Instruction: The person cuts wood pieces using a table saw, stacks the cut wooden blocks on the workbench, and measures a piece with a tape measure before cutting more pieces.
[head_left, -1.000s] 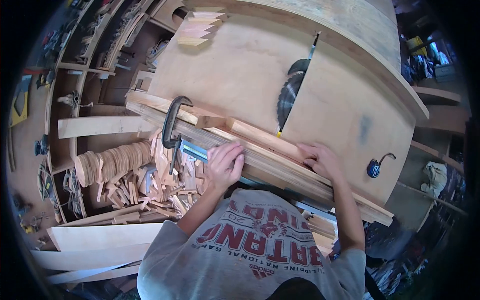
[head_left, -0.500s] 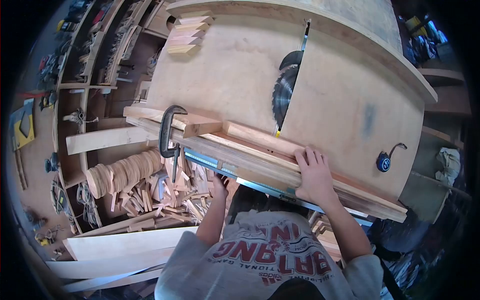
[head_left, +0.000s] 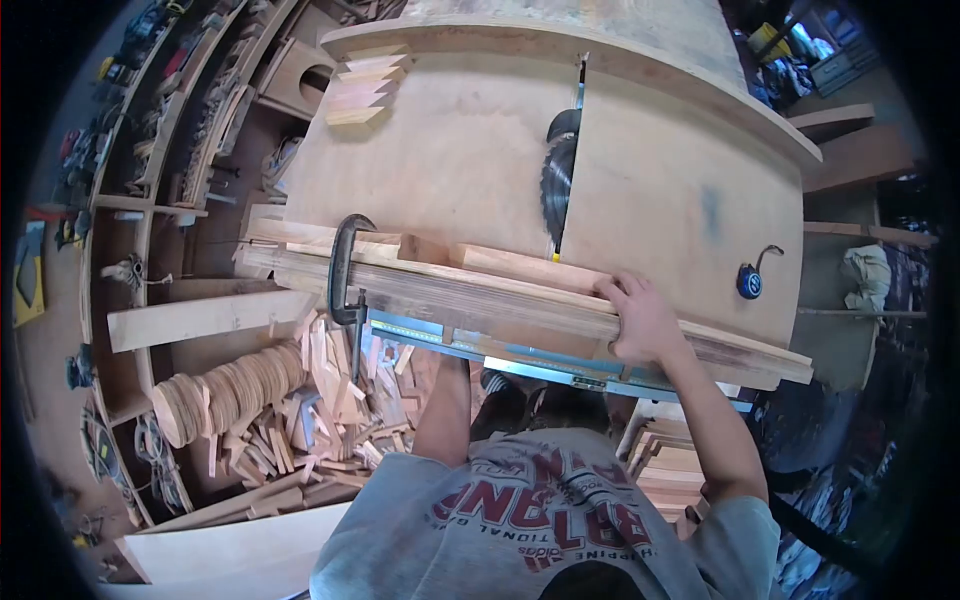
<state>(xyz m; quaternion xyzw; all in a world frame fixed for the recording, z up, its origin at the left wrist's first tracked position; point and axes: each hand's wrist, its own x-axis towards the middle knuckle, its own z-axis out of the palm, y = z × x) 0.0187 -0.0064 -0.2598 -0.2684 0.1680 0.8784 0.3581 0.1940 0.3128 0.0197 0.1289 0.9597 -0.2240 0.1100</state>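
Observation:
My right hand [head_left: 645, 318] reaches over the long wooden fence [head_left: 490, 300] at the near table edge, its fingers curled at the right end of a wooden strip [head_left: 530, 268]. That strip lies along the fence's far side. Only the forearm of my left hand shows; the hand itself is hidden under the fence and metal rail [head_left: 540, 374]. A C-clamp [head_left: 341, 270] grips the fence at left, beside a small wooden block [head_left: 422, 248]. Beyond the strip, a circular saw blade [head_left: 557, 190] stands up through the table slot; whether it spins I cannot tell.
Several angled-cut wood pieces [head_left: 362, 95] lie at the table's far left. A blue tape measure [head_left: 749, 282] rests at right on the tabletop [head_left: 690, 160]. Offcuts [head_left: 320, 420] and a row of wooden discs [head_left: 230, 390] lie below, left. Shelves [head_left: 150, 210] stand farther left.
My left hand, partly visible earlier below the rail, has gone up out of sight beneath it. My right hand stays at the strip's end. The camera view has shifted.

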